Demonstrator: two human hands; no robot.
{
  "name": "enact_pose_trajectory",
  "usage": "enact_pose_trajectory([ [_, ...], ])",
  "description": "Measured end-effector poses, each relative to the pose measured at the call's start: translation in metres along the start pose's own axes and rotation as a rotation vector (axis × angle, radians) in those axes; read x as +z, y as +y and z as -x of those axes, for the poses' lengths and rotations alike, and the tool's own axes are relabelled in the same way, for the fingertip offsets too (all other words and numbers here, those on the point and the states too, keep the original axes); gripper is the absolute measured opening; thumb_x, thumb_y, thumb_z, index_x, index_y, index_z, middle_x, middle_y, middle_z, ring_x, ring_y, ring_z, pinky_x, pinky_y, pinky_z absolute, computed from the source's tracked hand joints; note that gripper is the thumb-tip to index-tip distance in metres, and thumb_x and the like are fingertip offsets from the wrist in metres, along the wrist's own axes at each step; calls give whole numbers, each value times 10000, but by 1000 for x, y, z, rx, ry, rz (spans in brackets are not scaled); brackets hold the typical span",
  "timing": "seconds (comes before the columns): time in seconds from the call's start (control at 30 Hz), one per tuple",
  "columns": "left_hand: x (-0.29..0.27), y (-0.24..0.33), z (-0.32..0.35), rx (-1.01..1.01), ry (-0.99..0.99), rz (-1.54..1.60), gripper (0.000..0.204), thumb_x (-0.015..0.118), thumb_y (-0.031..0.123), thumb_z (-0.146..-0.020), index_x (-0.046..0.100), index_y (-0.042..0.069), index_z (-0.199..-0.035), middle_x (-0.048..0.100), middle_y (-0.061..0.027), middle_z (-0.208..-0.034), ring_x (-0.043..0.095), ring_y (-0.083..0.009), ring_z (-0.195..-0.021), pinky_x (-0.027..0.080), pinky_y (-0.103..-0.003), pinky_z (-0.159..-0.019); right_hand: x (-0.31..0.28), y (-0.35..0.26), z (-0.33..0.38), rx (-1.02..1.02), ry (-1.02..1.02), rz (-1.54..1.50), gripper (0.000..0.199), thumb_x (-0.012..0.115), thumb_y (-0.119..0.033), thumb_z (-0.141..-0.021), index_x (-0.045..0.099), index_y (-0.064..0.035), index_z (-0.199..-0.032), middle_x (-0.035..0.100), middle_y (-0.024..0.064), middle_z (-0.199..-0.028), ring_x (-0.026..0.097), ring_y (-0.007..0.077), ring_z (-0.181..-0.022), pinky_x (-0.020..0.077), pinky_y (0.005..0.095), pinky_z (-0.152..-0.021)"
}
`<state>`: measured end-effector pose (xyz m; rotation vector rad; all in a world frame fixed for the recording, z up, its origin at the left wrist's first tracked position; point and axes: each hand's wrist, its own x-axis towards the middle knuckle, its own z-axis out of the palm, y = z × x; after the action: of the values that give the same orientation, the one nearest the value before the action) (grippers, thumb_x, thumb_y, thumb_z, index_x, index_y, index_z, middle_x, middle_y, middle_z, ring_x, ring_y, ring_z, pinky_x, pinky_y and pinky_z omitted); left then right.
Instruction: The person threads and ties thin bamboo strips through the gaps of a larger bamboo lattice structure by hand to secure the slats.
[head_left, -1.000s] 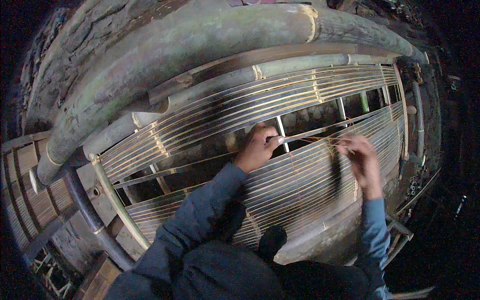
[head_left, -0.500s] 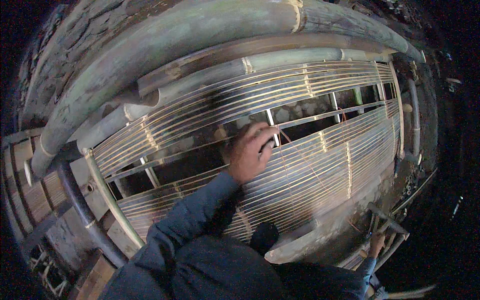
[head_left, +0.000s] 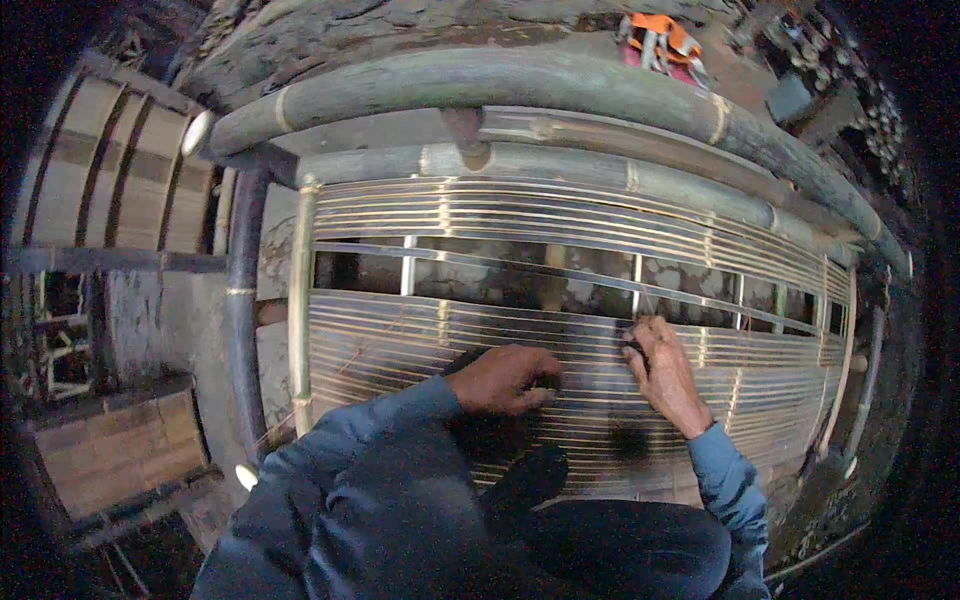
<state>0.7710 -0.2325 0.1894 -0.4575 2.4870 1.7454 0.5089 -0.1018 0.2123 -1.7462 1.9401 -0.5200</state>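
Both hands are over a bamboo panel (head_left: 400,350), a frame of thin pale slats with a long gap across its upper part. My left hand (head_left: 510,378) hovers over or rests on the slats left of the middle, fingers curled and thumb drawn in. Whether anything is in its grasp is hidden. To the right, my right hand (head_left: 668,375) is closed in a pinch at the gap's lower edge. A faint thin strand shows just above its fingertips, but what they hold is too small to make out.
A thick bamboo pole (head_left: 480,85) spans the far side. A dark upright pole (head_left: 245,310) stands left of the panel, beside slatted panels (head_left: 110,170). An orange bundle (head_left: 665,38) lies at the far right. My dark-clad knee (head_left: 640,540) is at the near edge.
My view has turned. My left hand has come away from the gap toward the nearer slats. My right hand has moved from the lower right onto the panel.
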Motion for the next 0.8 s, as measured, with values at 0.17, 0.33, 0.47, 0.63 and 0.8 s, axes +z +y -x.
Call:
enact_pose_trajectory([
  [0.17, 7, -24, 95, -184, 554, -163, 364, 738, 103, -797, 596, 50, -1128, 607, -176, -1061, 604, -382, -1022, 489, -468, -881, 27, -9, 34, 46, -71, -135, 211, 651, -28, -858, 611, -4, -1063, 584, 222, -1080, 579, 426, -1033, 484, 470, -899],
  [0.33, -16, -83, 169, -636, 996, -494, 440, 756, 87, -772, 537, 47, -1152, 540, -189, -1057, 518, -414, -1019, 417, -481, -883, 16, -16, 90, 220, -340, -153, 218, 640, -49, -885, 633, -25, -1101, 596, 218, -1108, 596, 425, -1051, 503, 467, -912],
  [0.47, -25, -110, 176, -625, 905, -545, 365, 759, 107, -781, 549, 54, -1075, 527, -167, -1037, 517, -392, -979, 408, -490, -836, -13, -39, 92, 236, -479, 79, 282, 677, -78, -868, 649, -38, -1146, 597, 217, -1117, 608, 433, -1043, 520, 473, -927],
  [0.63, -18, -116, 180, -566, 873, -287, 129, 660, 84, -875, 577, 58, -970, 557, -118, -883, 554, -344, -813, 436, -446, -706, -64, -133, -6, 258, -538, 57, 268, 632, 47, -819, 640, 10, -1085, 643, 196, -1046, 653, 392, -963, 518, 441, -928],
  [0.8, 14, -89, 189, -533, 471, 1156, 134, 633, 182, -972, 607, 52, -953, 597, 16, -742, 557, -90, -662, 474, -283, -622, 8, -183, -47, 213, -489, -73, 250, 639, -99, -926, 653, 18, -1146, 670, 194, -1076, 667, 339, -991, 531, 408, -875],
])
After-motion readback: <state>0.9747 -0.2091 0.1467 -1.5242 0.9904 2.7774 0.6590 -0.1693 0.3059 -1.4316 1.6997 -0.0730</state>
